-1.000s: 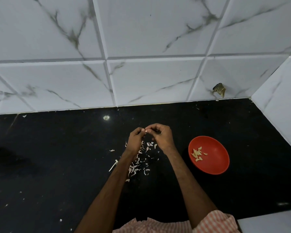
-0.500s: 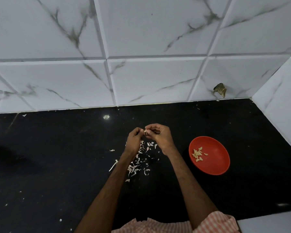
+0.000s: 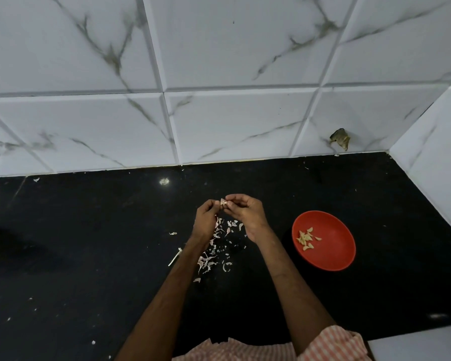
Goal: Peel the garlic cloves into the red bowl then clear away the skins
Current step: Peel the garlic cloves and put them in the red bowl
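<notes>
A small garlic clove (image 3: 223, 202) with pale skin is pinched between the fingertips of my left hand (image 3: 207, 220) and my right hand (image 3: 246, 213), held above the black counter (image 3: 89, 243). Below and between my hands lies a scatter of pinkish-white garlic skins (image 3: 214, 250). To the right stands the red bowl (image 3: 333, 254) with several peeled cloves (image 3: 306, 238) in its left half.
A thin white stem piece (image 3: 175, 257) lies left of the skins. White marble tiles (image 3: 232, 121) form the back wall and a side wall (image 3: 438, 157) at right. A dark hole (image 3: 339, 138) marks the back wall low at right. Small flecks dot the counter.
Both hands have stayed in place over the skins; the fingertips have shifted slightly around the clove, which shows a bit more between them now.
</notes>
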Demonstrator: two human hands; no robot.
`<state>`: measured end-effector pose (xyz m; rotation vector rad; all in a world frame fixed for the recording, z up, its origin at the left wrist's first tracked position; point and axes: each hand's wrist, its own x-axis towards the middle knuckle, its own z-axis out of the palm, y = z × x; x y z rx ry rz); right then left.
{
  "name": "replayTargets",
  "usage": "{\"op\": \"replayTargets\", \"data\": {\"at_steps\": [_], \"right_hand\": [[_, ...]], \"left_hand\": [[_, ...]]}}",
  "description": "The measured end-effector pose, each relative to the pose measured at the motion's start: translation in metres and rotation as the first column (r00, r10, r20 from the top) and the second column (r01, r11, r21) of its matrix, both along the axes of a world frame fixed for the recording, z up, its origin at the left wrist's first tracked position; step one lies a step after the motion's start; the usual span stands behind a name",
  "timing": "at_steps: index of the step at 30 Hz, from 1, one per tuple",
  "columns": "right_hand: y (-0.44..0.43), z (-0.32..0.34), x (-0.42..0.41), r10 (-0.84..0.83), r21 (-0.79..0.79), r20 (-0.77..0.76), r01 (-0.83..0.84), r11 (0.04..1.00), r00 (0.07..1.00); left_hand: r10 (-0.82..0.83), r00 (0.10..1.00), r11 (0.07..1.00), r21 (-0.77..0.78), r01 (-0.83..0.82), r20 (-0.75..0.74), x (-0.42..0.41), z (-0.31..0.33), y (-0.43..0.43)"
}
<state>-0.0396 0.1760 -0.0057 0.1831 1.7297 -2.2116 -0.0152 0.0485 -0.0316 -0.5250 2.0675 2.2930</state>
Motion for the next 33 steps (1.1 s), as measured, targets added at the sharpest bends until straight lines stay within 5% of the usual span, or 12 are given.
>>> {"op": "replayTargets", "data": {"at_steps": [5,14,22,27,30,33], "right_hand": [[0.007,-0.006,-0.002,-0.041,-0.192,0.185,0.077,0.978,0.982],[0.020,-0.008,0.004,-0.011,-0.278,0.369,0.121,0.953,0.929],[0.071,-0.009,0.015,-0.149,-0.330,0.381,0.285,0.900,0.912],[0.132,-0.019,0.028,-0.412,-0.252,0.370,0.517,0.818,0.833],[0.157,-0.025,0.036,-0.513,-0.110,0.343,0.575,0.810,0.787],[0.162,-0.032,0.038,-0.544,0.104,0.261,0.537,0.837,0.797]], "left_hand": [[0.081,0.995,0.996,-0.038,-0.079,0.054,0.004,-0.009,-0.005],[0.094,0.977,0.909,-0.417,-0.005,0.193,0.024,-0.034,-0.009],[-0.162,0.986,0.928,-0.333,0.169,0.046,0.022,-0.016,0.044],[-0.404,0.914,0.914,0.038,0.403,0.027,0.013,0.001,0.122],[-0.403,0.914,0.915,0.021,0.402,0.057,0.016,-0.010,0.142],[-0.235,0.966,0.956,-0.154,0.250,0.109,0.019,-0.030,0.128]]}}
